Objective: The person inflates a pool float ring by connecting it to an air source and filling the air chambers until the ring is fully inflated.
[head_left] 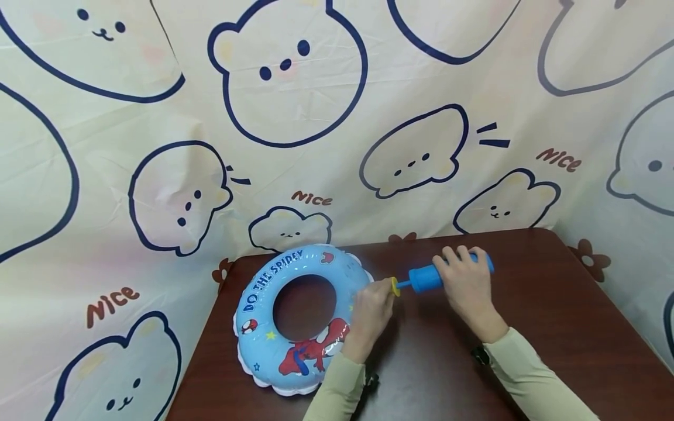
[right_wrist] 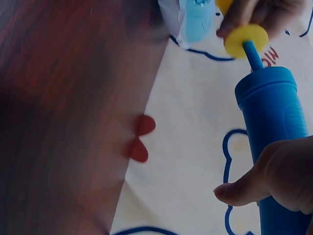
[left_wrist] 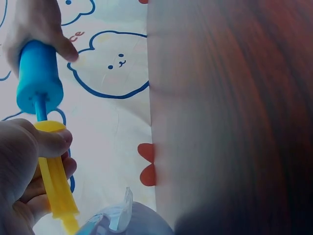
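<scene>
A hand pump with a blue barrel [head_left: 425, 279] and a yellow end piece [left_wrist: 57, 186] is held level above the table. My right hand [head_left: 466, 283] grips the barrel, its thumb sticking out to the side in the right wrist view. With curled fingers, my left hand [head_left: 371, 310] holds the yellow piece. A thin blue rod [left_wrist: 40, 108] shows between the yellow disc and the barrel. Beside and partly under my left hand lies an inflated light-blue swim ring [head_left: 258, 345] with a red cartoon figure. Whether the yellow tip touches the ring cannot be told.
The dark brown wooden table [head_left: 568, 327] spreads out to the right of the ring. Behind it and along its sides hangs a pale cloth [head_left: 326, 169] printed with cartoon bears. A clear plastic flap [left_wrist: 126, 208] stands up from the ring.
</scene>
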{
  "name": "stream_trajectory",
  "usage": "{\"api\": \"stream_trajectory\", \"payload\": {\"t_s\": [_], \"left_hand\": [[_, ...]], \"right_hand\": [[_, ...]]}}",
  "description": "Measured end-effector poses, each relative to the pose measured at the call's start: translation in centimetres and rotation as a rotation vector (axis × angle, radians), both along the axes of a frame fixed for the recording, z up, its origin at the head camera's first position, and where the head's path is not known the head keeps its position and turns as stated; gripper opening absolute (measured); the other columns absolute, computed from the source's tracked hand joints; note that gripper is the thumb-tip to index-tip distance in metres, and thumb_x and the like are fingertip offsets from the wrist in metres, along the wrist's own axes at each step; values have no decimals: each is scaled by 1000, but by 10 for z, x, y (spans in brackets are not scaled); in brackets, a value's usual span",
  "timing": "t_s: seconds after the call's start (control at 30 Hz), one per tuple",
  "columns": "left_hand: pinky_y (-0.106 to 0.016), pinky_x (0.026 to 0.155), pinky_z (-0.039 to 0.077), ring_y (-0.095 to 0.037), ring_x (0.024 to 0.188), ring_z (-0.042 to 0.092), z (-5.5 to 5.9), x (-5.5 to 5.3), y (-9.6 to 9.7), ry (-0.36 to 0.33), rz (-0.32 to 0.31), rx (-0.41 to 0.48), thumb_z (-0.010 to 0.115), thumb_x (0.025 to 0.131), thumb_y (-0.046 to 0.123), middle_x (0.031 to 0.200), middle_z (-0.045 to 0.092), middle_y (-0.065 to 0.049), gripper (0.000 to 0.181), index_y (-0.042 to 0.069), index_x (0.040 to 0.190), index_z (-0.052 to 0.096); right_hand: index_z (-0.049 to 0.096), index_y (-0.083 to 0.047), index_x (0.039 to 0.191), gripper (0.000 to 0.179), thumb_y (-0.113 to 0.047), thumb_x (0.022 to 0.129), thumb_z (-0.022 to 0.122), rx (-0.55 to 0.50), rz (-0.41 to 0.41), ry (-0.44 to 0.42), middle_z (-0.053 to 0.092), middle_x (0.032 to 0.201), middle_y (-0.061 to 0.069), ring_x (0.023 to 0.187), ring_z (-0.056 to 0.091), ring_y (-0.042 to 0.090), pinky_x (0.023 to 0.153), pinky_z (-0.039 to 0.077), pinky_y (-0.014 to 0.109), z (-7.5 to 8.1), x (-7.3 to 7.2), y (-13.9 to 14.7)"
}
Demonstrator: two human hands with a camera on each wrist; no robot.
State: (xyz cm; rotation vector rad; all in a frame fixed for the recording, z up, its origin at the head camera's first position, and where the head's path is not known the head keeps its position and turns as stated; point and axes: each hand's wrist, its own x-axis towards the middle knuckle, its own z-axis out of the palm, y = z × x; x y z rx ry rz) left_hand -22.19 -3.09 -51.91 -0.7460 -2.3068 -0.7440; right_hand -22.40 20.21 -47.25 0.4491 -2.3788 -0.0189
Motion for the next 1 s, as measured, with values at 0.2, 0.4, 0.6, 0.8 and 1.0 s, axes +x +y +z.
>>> {"api": "stream_trajectory", "payload": {"t_s": [0.2, 0.4, 0.6, 0.8, 1.0], "left_hand": [[-25, 83, 63, -14, 78, 77, 0, 1, 1, 11, 1, -14, 83, 95, 14, 86, 78, -3, 14, 7, 104, 75], [-29, 84, 64, -16, 80, 78, 1, 2, 1, 5, 24, -36, 85, 93, 14, 93, 81, -4, 21, 7, 110, 75], [-25, 81, 64, -16, 84, 79, 1, 0, 1, -22, 41, -54, 86, 92, 12, 97, 82, -5, 18, 7, 107, 76], [-24, 82, 63, -16, 88, 80, 4, -1, -2, -76, 22, -36, 84, 93, 12, 100, 83, -5, 17, 7, 107, 77], [-22, 81, 62, -15, 85, 80, 2, -1, -4, -90, 13, -23, 84, 93, 14, 98, 82, -4, 16, 8, 106, 77]], "right_hand": [[75, -11, 107, 45, -8, 69, 99, 15, 10, -10, 71, 107, 15, 99, 63, 38, 93, 49, 60, -8, -1, -21], [75, -13, 109, 49, -10, 67, 100, 19, 48, -42, 72, 107, 13, 100, 63, 36, 94, 50, 59, -12, -3, -22], [74, -14, 112, 58, -11, 61, 101, -40, 41, -94, 72, 107, 11, 104, 62, 36, 97, 46, 60, -2, -5, 11], [73, -11, 110, 63, -7, 55, 103, -71, 42, -53, 73, 106, 16, 103, 63, 40, 98, 46, 63, 15, -3, 48], [73, -7, 109, 64, -3, 52, 103, -84, 11, -8, 74, 109, 20, 107, 62, 44, 99, 45, 65, 32, 0, 71]]}}
